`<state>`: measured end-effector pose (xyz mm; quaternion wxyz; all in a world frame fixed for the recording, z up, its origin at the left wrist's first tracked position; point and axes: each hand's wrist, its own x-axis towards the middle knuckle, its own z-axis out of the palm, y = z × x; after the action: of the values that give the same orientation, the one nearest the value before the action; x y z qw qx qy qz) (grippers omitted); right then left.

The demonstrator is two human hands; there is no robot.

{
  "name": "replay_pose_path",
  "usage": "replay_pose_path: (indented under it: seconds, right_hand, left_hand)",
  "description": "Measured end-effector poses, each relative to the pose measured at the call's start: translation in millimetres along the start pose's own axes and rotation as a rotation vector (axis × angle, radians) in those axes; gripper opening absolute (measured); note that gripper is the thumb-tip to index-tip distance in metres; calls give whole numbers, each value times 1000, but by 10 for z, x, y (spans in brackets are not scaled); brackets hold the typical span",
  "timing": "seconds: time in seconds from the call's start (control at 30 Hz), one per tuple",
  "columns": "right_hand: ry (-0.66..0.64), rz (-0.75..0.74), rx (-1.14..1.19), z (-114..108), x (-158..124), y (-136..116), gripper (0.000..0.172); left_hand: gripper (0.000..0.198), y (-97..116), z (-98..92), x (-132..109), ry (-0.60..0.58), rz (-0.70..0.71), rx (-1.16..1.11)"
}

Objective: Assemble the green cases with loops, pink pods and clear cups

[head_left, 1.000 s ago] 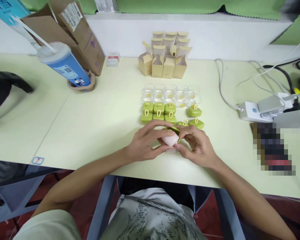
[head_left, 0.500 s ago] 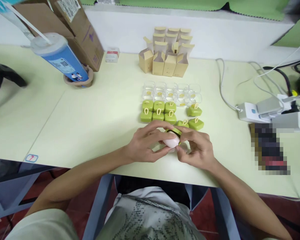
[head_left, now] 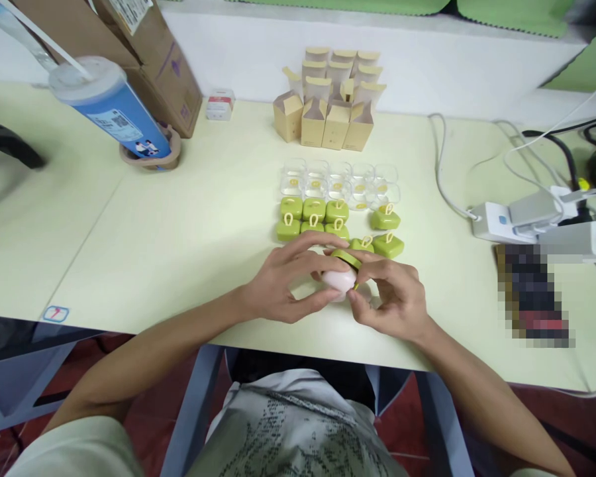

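Observation:
Close to the table's front edge, my left hand [head_left: 289, 278] pinches a smooth, pale pink egg-shaped piece [head_left: 338, 281]. A small green case [head_left: 348, 258] sits against its far and right side, and my right hand [head_left: 393, 291] grips that case by the edge. Both thumbs press near the pink piece, and fingers hide part of the case. Just beyond my hands lie several green cases [head_left: 288, 230] with pale loops on them, the nearest partly covered by my fingers. Behind those stand rows of clear plastic covers [head_left: 338, 187] bearing small yellow labels.
Open tan cartons [head_left: 336, 130] stand by the wall, left of a cable and a white power strip [head_left: 499, 223]. A pixelated dark object [head_left: 534, 298] lies at right. At left are a blue cup [head_left: 124, 122], a cardboard box [head_left: 171, 79] and a small white-and-red box [head_left: 220, 105].
The pink piece has shifted slightly left, and more of the green case's rim shows between my hands. My left fingers have spread a little. The whole view has moved slightly.

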<state>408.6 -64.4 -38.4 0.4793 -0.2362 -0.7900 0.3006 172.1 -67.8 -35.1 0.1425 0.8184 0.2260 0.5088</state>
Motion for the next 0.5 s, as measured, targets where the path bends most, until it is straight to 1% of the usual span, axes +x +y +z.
replay_pose_path:
  seconds: [0.17, 0.37, 0.47, 0.5]
  right_hand:
    - [-15, -33, 13, 2, 8, -11, 30]
    - [0, -7, 65, 4, 4, -2, 31]
    - [-12, 11, 96, 5, -5, -5, 30]
    - [-20, 25, 115, 6, -8, -5, 32]
  left_hand:
    - [31, -3, 18, -4, 13, -54, -55]
    - [31, -15, 11, 9, 5, -55, -72]
    - [30, -25, -3, 15, 8, -51, -77]
    - [30, -31, -6, 13, 14, -53, -81]
